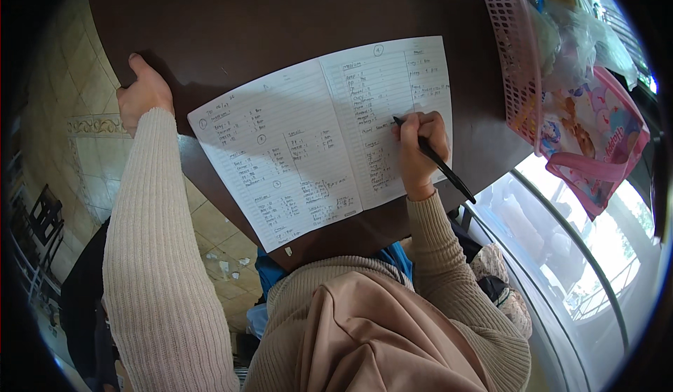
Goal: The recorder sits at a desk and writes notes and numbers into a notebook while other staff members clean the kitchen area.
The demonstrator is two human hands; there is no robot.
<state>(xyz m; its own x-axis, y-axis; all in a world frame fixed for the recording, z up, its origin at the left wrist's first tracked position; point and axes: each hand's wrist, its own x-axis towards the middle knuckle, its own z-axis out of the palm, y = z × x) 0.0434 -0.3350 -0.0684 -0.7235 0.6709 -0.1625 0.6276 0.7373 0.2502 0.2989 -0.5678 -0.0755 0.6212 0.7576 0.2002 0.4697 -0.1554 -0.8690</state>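
A lined sheet spread open like a double page, the paper (pixel 280 132), lies slightly turned on the dark brown table (pixel 266 20). Handwritten lists in columns cover both of its halves. My right hand (pixel 423 150) rests on the right half, its fingers closed around a black pen (pixel 449 171). The pen's tip meets the paper near the middle of that half, and its long back end points toward the lower right. My left hand (pixel 145 94) lies at the table's left edge, away from the paper, thumb stretched out; its other fingers are partly hidden over the edge.
A pink perforated plastic basket (pixel 515 62) stands at the table's right side with clear plastic bags (pixel 571 48) in it. Against it leans a pink pouch with cartoon prints (pixel 596 129). A tiled floor (pixel 105 125) shows to the left, and a bright glass pane (pixel 582 252) at the right.
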